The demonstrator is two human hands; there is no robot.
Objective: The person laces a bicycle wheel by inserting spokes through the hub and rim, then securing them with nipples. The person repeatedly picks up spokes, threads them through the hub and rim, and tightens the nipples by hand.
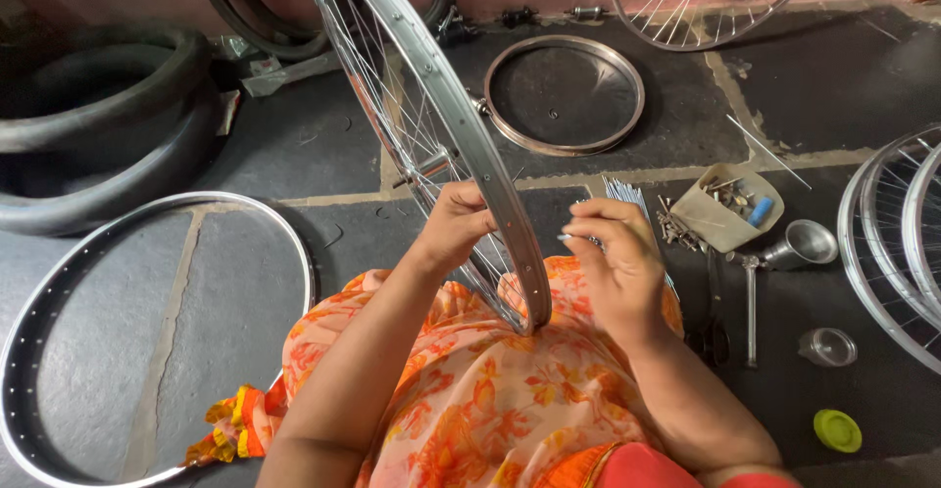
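The spoked wheel rim [461, 125] stands upright at the centre of the frame, its lower edge resting on your lap. Your left hand [453, 225] has its grip closed around the rim's near edge; keep that hold firm so the wheel cannot roll. Your right hand [616, 258], just right of the rim, pinches a thin spoke [571, 238] between its fingertips; line its tip up squarely with a rim hole before pushing. More loose spokes [627, 194] lie on the floor behind that hand, and a cardboard box of small parts [730, 209] sits further right
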